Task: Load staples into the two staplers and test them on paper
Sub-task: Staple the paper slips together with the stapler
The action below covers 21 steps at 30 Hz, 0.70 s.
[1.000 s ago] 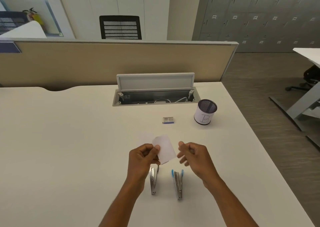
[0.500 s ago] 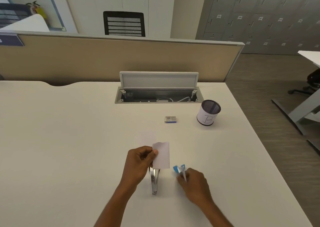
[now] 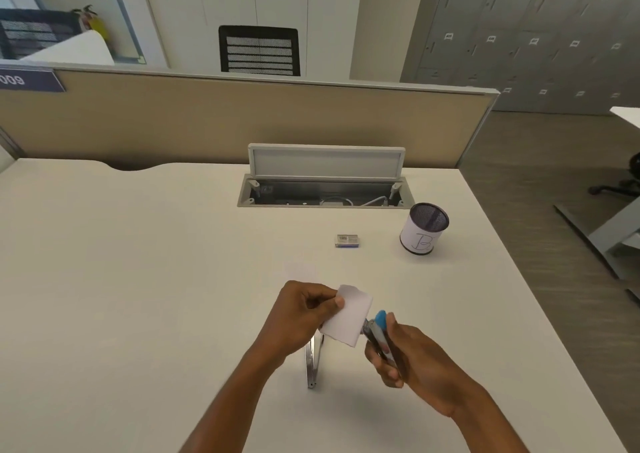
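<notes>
Step in hand, by judgement: testing. Left hand [image 3: 304, 314] pinches paper slip [image 3: 348, 317]; right hand [image 3: 408, 359] grips blue-tipped stapler [image 3: 379, 331], nose at the slip's edge. Second stapler [image 3: 312, 362] lies on desk [image 3: 138, 279]. Next: seat edge, squeeze.

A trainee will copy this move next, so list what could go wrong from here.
1. The left hand pinches the paper slip near where the right hand's blue-tipped stapler meets it; its thumb may get nipped.
2. Held on one side only, in the air, the slip may bend away, so the staple catches just its edge.
3. The second stapler lies on the desk right under the left hand and could be knocked.
</notes>
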Each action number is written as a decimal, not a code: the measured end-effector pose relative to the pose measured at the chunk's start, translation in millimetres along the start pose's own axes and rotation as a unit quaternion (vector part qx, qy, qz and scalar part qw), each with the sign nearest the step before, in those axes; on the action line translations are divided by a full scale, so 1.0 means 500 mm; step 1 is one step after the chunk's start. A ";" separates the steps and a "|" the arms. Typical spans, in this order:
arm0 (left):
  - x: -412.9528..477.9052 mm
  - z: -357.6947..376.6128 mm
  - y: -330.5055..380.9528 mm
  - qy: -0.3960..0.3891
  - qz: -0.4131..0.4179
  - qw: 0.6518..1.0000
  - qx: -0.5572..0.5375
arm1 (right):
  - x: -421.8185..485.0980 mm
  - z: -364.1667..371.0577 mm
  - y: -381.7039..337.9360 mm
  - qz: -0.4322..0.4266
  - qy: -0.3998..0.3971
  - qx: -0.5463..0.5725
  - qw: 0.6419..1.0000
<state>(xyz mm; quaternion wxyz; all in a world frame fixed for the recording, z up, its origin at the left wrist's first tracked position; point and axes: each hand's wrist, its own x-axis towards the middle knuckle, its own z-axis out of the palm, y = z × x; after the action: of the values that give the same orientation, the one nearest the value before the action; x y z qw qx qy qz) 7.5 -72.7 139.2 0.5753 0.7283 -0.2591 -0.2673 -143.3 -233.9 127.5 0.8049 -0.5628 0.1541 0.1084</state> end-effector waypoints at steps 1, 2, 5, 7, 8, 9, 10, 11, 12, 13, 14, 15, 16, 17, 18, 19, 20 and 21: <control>0.002 0.000 0.003 -0.005 0.000 1.000 0.016 | -0.001 0.004 -0.004 -0.002 0.008 -0.031 1.000; 0.004 0.000 0.006 -0.008 -0.001 1.000 0.030 | -0.001 0.006 -0.008 -0.005 0.013 -0.057 0.998; 0.009 0.000 0.012 -0.004 -0.001 0.999 0.054 | -0.002 0.011 -0.021 -0.017 0.018 -0.107 0.994; 0.010 -0.001 0.017 -0.001 0.013 0.997 0.078 | -0.002 0.009 -0.027 -0.017 0.025 -0.107 0.994; 0.011 -0.001 0.019 -0.003 0.022 0.995 0.095 | -0.002 0.006 -0.029 -0.017 0.026 -0.100 0.994; 0.011 0.000 0.022 -0.009 0.030 0.993 0.115 | -0.003 0.004 -0.029 -0.017 0.026 -0.093 0.995; 0.011 0.001 0.025 -0.015 0.038 0.990 0.134 | -0.003 0.002 -0.030 -0.019 0.024 -0.086 0.996; 0.011 0.003 0.028 -0.021 0.047 0.987 0.151 | -0.003 0.001 -0.030 -0.022 0.021 -0.085 0.996; 0.011 0.005 0.031 -0.024 0.057 0.984 0.165 | -0.003 0.000 -0.031 -0.025 0.021 -0.086 0.996; 0.011 0.007 0.034 -0.027 0.067 0.981 0.179 | -0.002 0.000 -0.031 -0.026 0.023 -0.089 0.995; 0.011 0.011 0.037 -0.029 0.073 0.978 0.191 | -0.001 0.001 -0.031 -0.028 0.027 -0.093 0.995; 0.010 0.015 0.040 -0.032 0.076 0.976 0.200 | 0.000 0.002 -0.031 -0.029 0.030 -0.098 0.994; 0.010 0.018 0.042 -0.035 0.076 0.975 0.205 | 0.001 0.003 -0.032 -0.029 0.034 -0.104 0.994; 0.011 0.022 0.044 -0.039 0.075 0.975 0.207 | 0.002 0.004 -0.033 -0.028 0.036 -0.112 0.993; 0.012 0.025 0.044 -0.043 0.074 0.975 0.205 | 0.003 0.006 -0.033 -0.027 0.039 -0.119 0.992; 0.013 0.027 0.045 -0.047 0.071 0.976 0.200 | 0.004 0.007 -0.034 -0.026 0.043 -0.124 0.991; 0.015 0.028 0.045 -0.048 0.068 0.978 0.191 | 0.006 0.008 -0.034 -0.026 0.049 -0.127 0.990; 0.016 0.028 0.046 -0.046 0.064 0.981 0.178 | 0.007 0.010 -0.034 -0.028 0.058 -0.131 0.989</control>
<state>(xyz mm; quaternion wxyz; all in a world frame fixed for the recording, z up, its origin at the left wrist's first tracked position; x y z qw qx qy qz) 2.2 -92.8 158.1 0.4398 0.7876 -0.3753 -0.2130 -133.4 -234.9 142.8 0.7168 -0.6725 0.1694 0.0724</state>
